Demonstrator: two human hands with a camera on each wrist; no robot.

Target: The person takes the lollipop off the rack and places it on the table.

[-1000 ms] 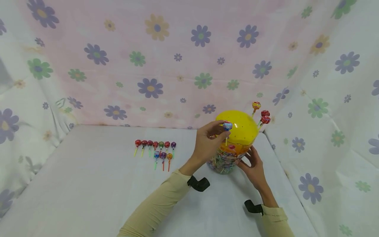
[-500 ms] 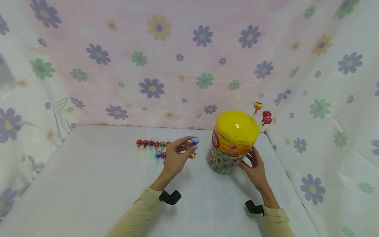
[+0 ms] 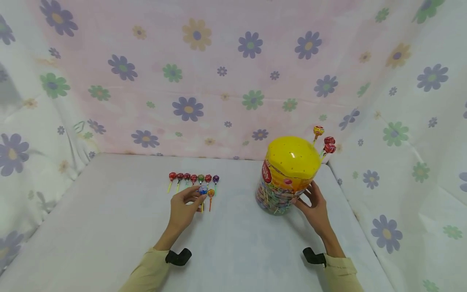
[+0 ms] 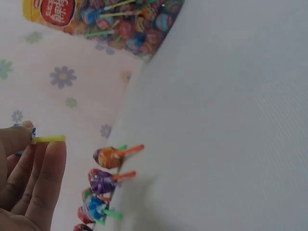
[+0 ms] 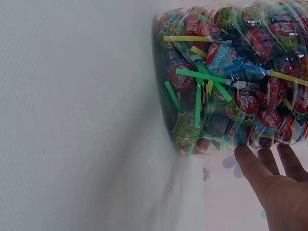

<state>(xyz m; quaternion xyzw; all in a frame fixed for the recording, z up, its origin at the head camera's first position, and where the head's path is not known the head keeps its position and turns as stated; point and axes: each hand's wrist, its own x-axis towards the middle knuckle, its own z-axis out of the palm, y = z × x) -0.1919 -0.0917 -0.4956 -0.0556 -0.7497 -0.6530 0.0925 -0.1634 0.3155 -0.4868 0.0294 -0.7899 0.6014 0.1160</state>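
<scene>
In the head view my left hand (image 3: 183, 210) pinches a lollipop with a blue wrapper (image 3: 202, 190), thumb and fingers at its head. Its yellow stick (image 4: 49, 138) points away from the fingers in the left wrist view. Right by this hand lies an orange lollipop (image 3: 211, 193); a purple lollipop (image 4: 102, 181) and a blue lollipop with a green stick (image 4: 94, 207) are hidden behind the hand in the head view. My right hand (image 3: 314, 211) touches the side of a clear jar full of lollipops (image 3: 271, 198) with extended fingertips. The jar has a yellow domed lid (image 3: 293, 156).
A back row of several lollipops, from a red one (image 3: 172, 176) to a purple one (image 3: 216, 178), lies on the white table (image 3: 120, 227). A yellow lollipop (image 3: 318, 130) and two red lollipops (image 3: 329, 140) stick out at the lid's right. Flowered cloth surrounds the table.
My left hand has carried the blue lollipop leftward and down, from in front of the jar's lid to the lollipops on the table. The right hand has stayed at the jar.
</scene>
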